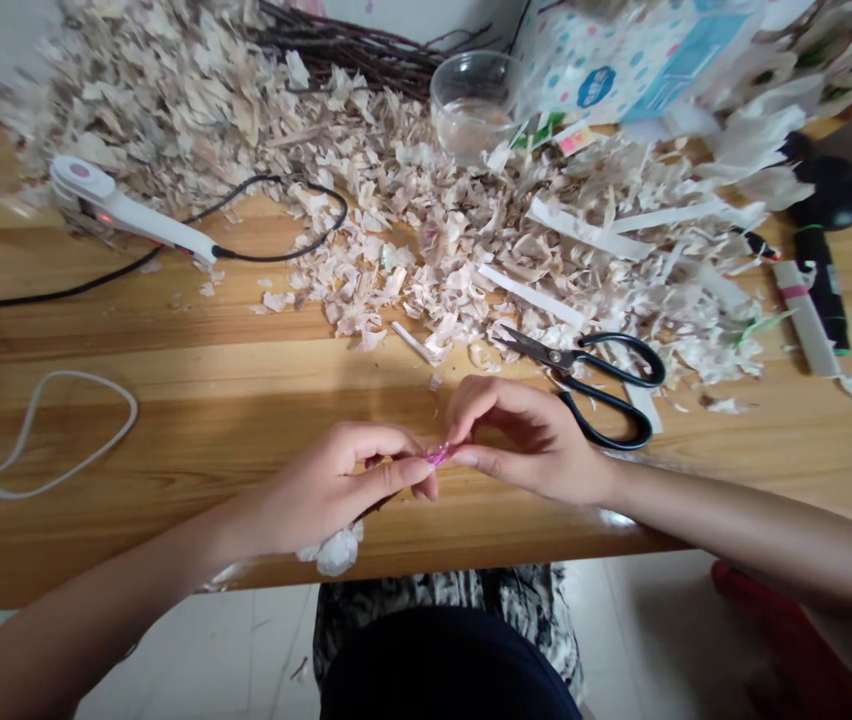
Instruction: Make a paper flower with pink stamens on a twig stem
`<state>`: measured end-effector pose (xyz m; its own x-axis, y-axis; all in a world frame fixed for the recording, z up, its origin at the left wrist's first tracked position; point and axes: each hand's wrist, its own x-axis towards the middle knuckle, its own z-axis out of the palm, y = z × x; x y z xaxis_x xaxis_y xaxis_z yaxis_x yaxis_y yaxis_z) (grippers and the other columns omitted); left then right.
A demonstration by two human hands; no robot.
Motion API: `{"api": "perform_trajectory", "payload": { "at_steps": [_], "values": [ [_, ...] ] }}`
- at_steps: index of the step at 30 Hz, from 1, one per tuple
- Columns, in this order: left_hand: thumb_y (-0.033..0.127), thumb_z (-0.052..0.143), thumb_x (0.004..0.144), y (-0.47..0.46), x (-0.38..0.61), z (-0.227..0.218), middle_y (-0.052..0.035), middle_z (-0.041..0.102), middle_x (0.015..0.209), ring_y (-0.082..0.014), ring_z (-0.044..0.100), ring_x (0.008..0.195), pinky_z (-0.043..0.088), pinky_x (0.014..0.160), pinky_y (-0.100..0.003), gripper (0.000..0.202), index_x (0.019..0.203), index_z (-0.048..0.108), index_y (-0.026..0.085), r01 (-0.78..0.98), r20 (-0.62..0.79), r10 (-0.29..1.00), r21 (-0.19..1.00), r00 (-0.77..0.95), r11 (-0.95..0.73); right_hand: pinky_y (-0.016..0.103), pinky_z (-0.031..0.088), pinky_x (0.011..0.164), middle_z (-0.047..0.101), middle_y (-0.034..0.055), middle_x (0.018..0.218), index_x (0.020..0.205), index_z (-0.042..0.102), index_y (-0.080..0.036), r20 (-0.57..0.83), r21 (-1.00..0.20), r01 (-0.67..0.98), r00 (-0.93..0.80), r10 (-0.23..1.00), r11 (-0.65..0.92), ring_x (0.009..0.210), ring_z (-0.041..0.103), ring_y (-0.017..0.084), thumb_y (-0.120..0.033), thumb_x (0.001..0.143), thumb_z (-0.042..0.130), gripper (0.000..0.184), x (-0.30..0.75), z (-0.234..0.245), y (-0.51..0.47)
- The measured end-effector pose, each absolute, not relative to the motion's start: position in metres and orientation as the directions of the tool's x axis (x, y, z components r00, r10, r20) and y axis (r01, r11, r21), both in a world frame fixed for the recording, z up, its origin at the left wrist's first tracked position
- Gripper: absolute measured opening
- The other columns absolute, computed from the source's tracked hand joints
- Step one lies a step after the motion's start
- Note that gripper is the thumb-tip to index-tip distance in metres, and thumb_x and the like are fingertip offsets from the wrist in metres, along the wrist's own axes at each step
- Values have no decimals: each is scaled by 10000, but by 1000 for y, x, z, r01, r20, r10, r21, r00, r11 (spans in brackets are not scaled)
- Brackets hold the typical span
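Near the front edge of the table, my left hand (343,480) is closed with thumb and fingers pinching a small shiny pink piece (437,457); its exact kind is too small to tell. My right hand (531,440) meets it from the other side, thumb and forefinger pinched at the same pink piece. Below my left hand a thin dark twig (377,508) shows, with a white petal-like tuft (336,550) by its lower end; whether the twig is in my fingers is hidden. Black-handled scissors (561,358) lie partly spread just beyond my right hand.
Dry pale flakes (411,220) heap across the back, with dark twigs (366,50), a clear plastic cup (475,105) and a dotted tissue pack (606,65). A white corded tool (133,215) lies left. White cable (81,375) and paper strips (531,293) also lie here.
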<state>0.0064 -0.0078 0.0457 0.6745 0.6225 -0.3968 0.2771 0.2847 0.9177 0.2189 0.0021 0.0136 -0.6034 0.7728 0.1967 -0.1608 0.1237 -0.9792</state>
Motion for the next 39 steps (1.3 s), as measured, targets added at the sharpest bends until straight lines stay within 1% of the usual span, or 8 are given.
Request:
{"api": "perform_trajectory", "payload": {
  "at_steps": [4,9,16,19,22,24,29,39],
  "values": [
    [308,511,918,-9,8,43,-28,678,844,-130,612,818,451,751,-229,239,815,662,155,251,-377,613,925,694,285,295,487,774,590,77,986,1152,581,-143,211,-977,-114,-673,708,182,840,559,140,-253,749,755,452,217,16,4],
    [297,526,913,-11,7,42,-11,679,829,-115,607,800,443,739,-213,239,797,684,161,292,-395,589,919,705,266,262,484,717,650,59,802,957,674,-130,246,-960,-85,-707,663,266,764,597,129,-139,798,697,162,213,16,1],
    [318,544,900,-8,4,46,-15,667,796,-123,591,778,436,732,-218,245,788,703,170,339,-401,621,914,674,223,241,492,665,660,52,752,835,681,-119,234,-972,-162,-620,749,170,713,609,116,-93,789,692,54,217,12,1],
    [336,542,900,-7,4,46,-19,674,801,-126,599,784,437,740,-223,257,795,709,173,328,-383,653,920,653,212,236,498,709,653,42,800,900,673,-127,149,-984,-167,-599,787,59,761,608,110,-78,774,699,137,217,12,2],
    [326,557,891,-8,5,45,-18,678,825,-129,605,795,433,727,-226,233,818,722,180,337,-365,679,924,636,182,251,513,772,641,33,882,1047,641,-139,30,-977,-179,-648,761,-113,816,615,115,-121,685,784,390,214,12,0],
    [315,571,883,-9,6,44,-13,672,821,-126,600,779,432,710,-225,211,835,729,185,357,-368,693,919,620,169,258,517,775,645,33,886,1037,650,-136,-6,-969,-178,-674,739,-171,812,622,119,-138,664,802,403,211,11,-1],
    [327,567,883,-10,6,45,-10,667,796,-117,593,759,437,718,-217,226,835,735,183,378,-395,672,908,627,181,243,490,686,655,29,756,813,695,-131,50,-990,-137,-614,787,-44,724,602,112,-99,757,718,69,211,11,-1],
    [353,533,896,-5,4,44,-38,714,829,-150,640,787,470,712,-235,273,834,721,164,314,-432,642,902,634,297,238,509,690,636,37,810,910,669,-135,51,-995,-96,-577,815,-6,747,601,112,-131,818,659,93,217,13,3]
  ]
}}
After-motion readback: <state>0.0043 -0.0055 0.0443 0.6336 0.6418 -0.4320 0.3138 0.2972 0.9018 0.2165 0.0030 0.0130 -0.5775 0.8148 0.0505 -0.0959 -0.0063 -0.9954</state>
